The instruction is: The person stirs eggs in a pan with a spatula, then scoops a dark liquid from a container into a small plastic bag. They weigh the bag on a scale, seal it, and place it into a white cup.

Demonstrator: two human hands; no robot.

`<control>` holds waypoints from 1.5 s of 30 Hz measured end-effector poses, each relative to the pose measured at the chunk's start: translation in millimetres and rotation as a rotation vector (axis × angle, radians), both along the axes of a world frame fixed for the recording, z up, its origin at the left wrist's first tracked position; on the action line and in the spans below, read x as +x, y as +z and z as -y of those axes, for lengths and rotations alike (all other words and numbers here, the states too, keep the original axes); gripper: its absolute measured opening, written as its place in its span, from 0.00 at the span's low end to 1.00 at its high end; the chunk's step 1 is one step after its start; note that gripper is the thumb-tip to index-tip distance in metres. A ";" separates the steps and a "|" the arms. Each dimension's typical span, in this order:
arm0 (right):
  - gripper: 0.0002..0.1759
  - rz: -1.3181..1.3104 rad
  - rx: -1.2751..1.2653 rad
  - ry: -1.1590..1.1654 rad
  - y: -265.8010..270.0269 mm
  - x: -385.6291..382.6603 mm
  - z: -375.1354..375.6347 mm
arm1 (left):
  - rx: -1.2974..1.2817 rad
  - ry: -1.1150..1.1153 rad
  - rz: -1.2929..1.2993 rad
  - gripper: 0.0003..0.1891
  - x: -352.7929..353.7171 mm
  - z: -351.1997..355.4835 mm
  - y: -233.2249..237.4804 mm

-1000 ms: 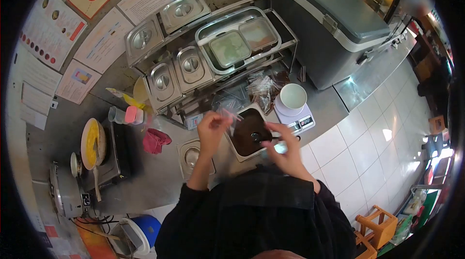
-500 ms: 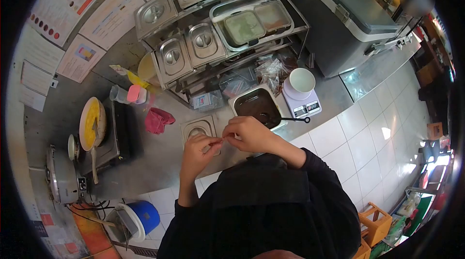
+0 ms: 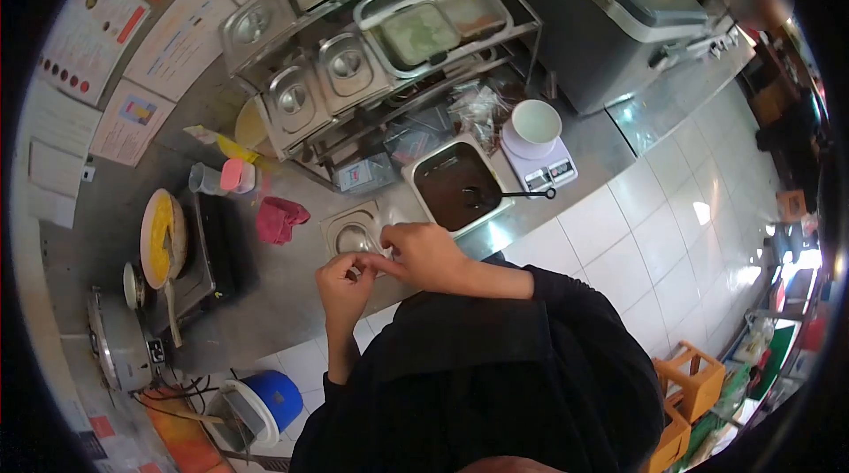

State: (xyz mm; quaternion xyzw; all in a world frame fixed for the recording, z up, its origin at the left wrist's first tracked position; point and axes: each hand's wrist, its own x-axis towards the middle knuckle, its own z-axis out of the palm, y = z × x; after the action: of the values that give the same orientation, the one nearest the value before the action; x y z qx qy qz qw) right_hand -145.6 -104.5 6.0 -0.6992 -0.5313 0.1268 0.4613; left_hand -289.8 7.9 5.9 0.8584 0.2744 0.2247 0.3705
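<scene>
My left hand [image 3: 345,287] and my right hand [image 3: 423,254] meet with fingertips pinched together, close in front of my body. Anything between the fingers is too small to make out. Just beyond them a steel lid [image 3: 352,232] lies on the counter [image 3: 265,296]. A square steel container of dark sauce [image 3: 447,194] stands to the right of the hands, a black-handled ladle [image 3: 531,194] resting in it. Beside that, a white bowl [image 3: 536,123] sits on a kitchen scale [image 3: 550,169]. Left of the lid lies a crumpled red cloth [image 3: 280,220].
A pan of yellow food [image 3: 162,239] rests by a black stove [image 3: 209,243] at left. Behind the counter stands a rack with lidded steel pans [image 3: 290,97]. Below are a blue bucket [image 3: 276,395] and orange crates [image 3: 694,377]. A blurred person shows at the upper right.
The view has shifted, so the counter items sit slightly further left. My hands have moved slightly left and down in the view, and their fingers now overlap more.
</scene>
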 end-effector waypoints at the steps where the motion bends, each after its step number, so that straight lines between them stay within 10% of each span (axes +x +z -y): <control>1: 0.14 -0.050 -0.073 0.064 -2.7 1.1 -1.8 | 0.014 -0.013 -0.005 0.02 4.5 2.3 -0.4; 9: 0.11 -0.335 -0.028 0.310 -2.3 46.9 11.6 | -0.456 -0.188 0.125 0.05 29.0 -4.1 -13.8; 15: 0.11 0.139 -0.040 0.005 -9.4 43.5 21.6 | 0.235 -0.393 0.111 0.07 65.8 5.8 -21.4; 29: 0.11 0.186 -0.094 -0.274 -13.5 60.4 45.3 | 0.003 -0.213 0.210 0.15 115.8 27.4 -10.0; 45: 0.14 -0.189 -0.249 -0.136 5.8 85.8 64.7 | 0.379 -0.582 0.164 0.33 110.6 18.7 16.3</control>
State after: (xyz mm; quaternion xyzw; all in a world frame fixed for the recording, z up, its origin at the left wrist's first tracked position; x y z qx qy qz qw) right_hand -59.9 -169.1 11.8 -0.7702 -0.4171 0.2252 0.4268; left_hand -179.2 -10.9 22.2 0.9332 -0.0591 0.2250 0.2739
